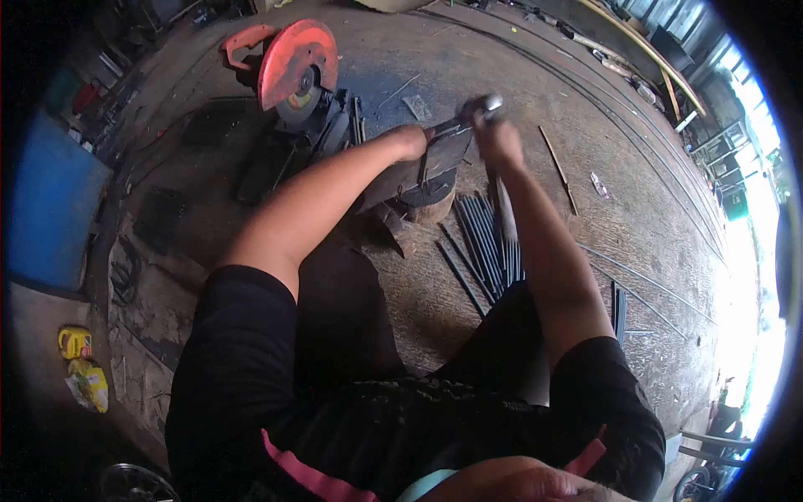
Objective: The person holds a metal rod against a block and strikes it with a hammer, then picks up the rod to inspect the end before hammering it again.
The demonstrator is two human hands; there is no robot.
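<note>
My right hand (499, 144) is closed around a hammer (507, 219), with its blurred metal head raised just beyond my fingers and its handle hanging down along my forearm. My left hand (408, 144) is closed on a thin dark metal rod (450, 130), which points toward the hammer head; most of my left fingers are hidden. Under both hands lies a metal plate (447, 157) on a round wooden block (437, 205). Close to the block, several dark metal rods (477, 238) lie side by side on the floor by my right knee.
A cut-off saw with a red guard (297, 63) stands ahead on the left. Long thin bars (619, 100) stretch across the floor at right. A blue panel (50, 201) stands at far left, near a yellow container (75, 343). A thin stick (559, 171) lies right of my hand.
</note>
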